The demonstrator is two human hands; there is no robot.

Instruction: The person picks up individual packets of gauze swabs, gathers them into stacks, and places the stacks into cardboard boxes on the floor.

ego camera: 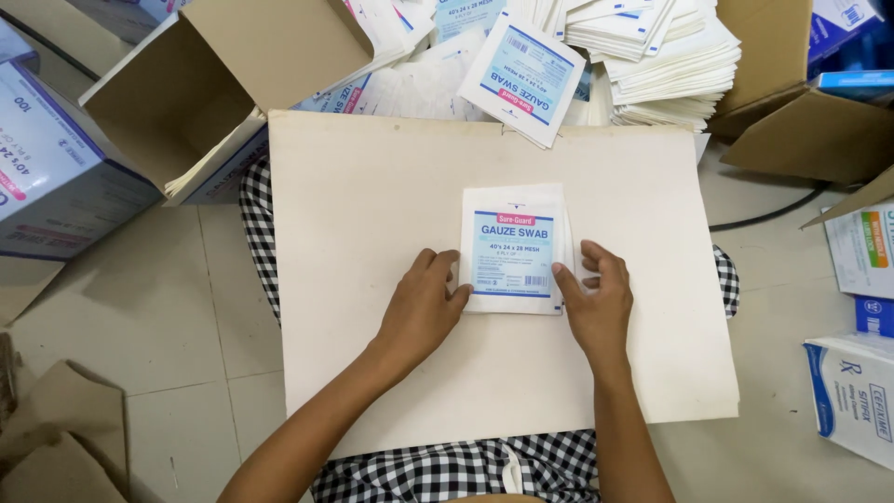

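A small stack of white square packets with blue labels (513, 247) lies flat on a cream board (372, 205) that rests across my lap. My left hand (421, 307) presses its fingertips against the stack's left edge. My right hand (598, 296) touches the stack's right edge and lower right corner, fingers curled. Both hands bracket the stack from the sides. Neither hand lifts it.
A heap of the same white packets (643, 56) lies beyond the board's far edge. An open cardboard box (186, 93) sits at the upper left, more cardboard boxes (801, 121) at the upper right. White and blue cartons (852, 391) stand at the right on the tiled floor.
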